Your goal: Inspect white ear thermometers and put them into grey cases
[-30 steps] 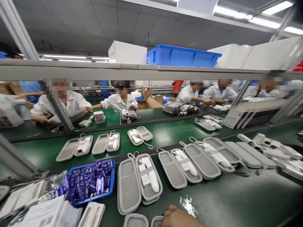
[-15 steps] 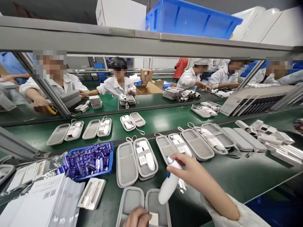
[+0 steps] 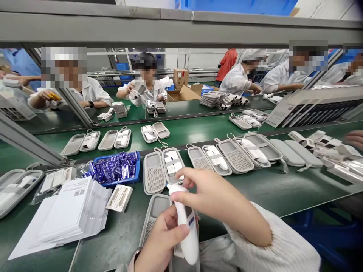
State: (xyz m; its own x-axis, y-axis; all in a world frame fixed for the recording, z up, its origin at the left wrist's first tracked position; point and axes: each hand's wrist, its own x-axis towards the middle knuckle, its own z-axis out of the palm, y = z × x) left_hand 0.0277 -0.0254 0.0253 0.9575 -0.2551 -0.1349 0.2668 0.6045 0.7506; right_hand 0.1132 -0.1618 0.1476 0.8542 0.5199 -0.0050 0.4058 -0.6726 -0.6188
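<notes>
A white pen-shaped device [image 3: 185, 230] with a blue mark is held upright over an open grey zip case [image 3: 155, 215] at the near table edge. My left hand [image 3: 161, 241] wraps round the device's middle from below. My right hand [image 3: 207, 194] pinches its top end between thumb and fingers. Just behind them lies another open grey case [image 3: 163, 170] that holds a white device and small parts.
Stacked white leaflets [image 3: 68, 211] lie at the left, behind them a blue tray [image 3: 116, 170] of purple packets. Several open grey cases [image 3: 227, 158] sit along the green belt. Co-workers in white coats work across the line, under a grey shelf rail.
The view tilted down and shifted. My right hand brought the white device in over the near case, and my left hand came up and took hold of it.
</notes>
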